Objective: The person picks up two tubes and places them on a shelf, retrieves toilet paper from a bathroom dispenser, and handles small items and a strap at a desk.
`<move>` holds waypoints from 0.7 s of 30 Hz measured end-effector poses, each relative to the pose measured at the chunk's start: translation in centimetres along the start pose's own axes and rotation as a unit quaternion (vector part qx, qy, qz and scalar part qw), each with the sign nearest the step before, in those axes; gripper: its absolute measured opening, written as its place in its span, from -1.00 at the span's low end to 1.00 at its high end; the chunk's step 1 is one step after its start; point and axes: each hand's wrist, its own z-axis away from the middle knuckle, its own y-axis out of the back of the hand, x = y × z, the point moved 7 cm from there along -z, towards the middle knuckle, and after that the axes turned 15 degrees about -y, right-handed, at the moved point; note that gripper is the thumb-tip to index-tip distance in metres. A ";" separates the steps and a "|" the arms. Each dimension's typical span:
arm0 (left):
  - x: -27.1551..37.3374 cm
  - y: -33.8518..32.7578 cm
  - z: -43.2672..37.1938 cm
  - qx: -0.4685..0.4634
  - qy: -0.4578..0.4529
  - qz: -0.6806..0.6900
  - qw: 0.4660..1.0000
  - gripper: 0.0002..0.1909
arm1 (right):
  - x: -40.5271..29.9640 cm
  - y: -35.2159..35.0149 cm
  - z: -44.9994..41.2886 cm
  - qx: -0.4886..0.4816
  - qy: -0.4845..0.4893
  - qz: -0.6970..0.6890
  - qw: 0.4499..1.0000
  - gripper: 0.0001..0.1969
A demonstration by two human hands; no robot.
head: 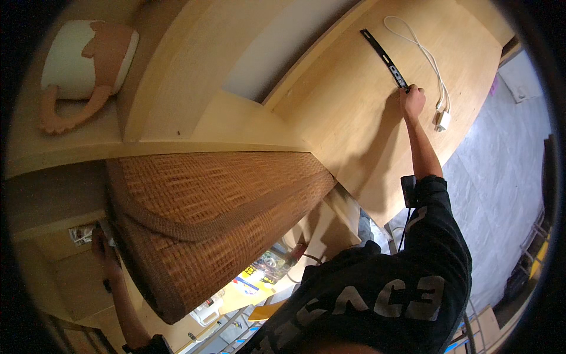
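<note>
My right hand (412, 101) is closed around the near end of a slotted black strip (384, 56), possibly a metal drawer runner. The strip lies along a pale wooden board (353, 88), pointing away from me. Beside that hand, a white charging cable (431, 59) lies looped with its white plug adapter (442, 121). At the lower left, my left hand (104, 252) reaches past the edge of a folded brown woven mat (212, 208). Its fingers are dim and blurred near a shiny packet (82, 235); whether they grip anything is not clear.
A white and brown object with a looped lower part (90, 62) is at the upper left. Below the mat, a desk holds colourful printed items (265, 270) and a white container (207, 313). Grey floor (491, 177) shows beyond the board's curved edge. A black box (408, 191) with a cord is by my right sleeve.
</note>
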 end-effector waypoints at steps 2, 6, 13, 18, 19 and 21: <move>-0.6 0.5 0.4 0.025 0.001 0.012 1.000 -0.79 | 0.5 -0.3 -0.2 0.012 0.003 0.003 1.000 -0.71; 2.7 0.1 -0.9 -0.017 0.006 0.054 0.998 -0.76 | 1.8 -0.4 -0.3 -0.019 -0.006 -0.019 1.000 -0.77; 3.0 -1.0 -1.2 -0.046 -0.006 0.098 0.994 -0.80 | 4.0 3.4 0.2 0.022 -0.100 -0.126 0.987 -0.79; 4.7 0.2 -0.9 -0.049 -0.036 0.069 0.996 -0.81 | 2.8 6.9 0.1 -0.016 -0.109 -0.344 0.933 -0.82; 5.9 -0.1 -1.0 -0.068 -0.025 0.102 0.992 -0.81 | 2.4 7.8 0.0 -0.042 -0.099 -0.421 0.901 -0.82; 6.2 -1.1 -1.3 -0.084 -0.019 0.142 0.986 -0.80 | 1.4 11.0 0.0 -0.030 -0.075 -0.435 0.897 -0.84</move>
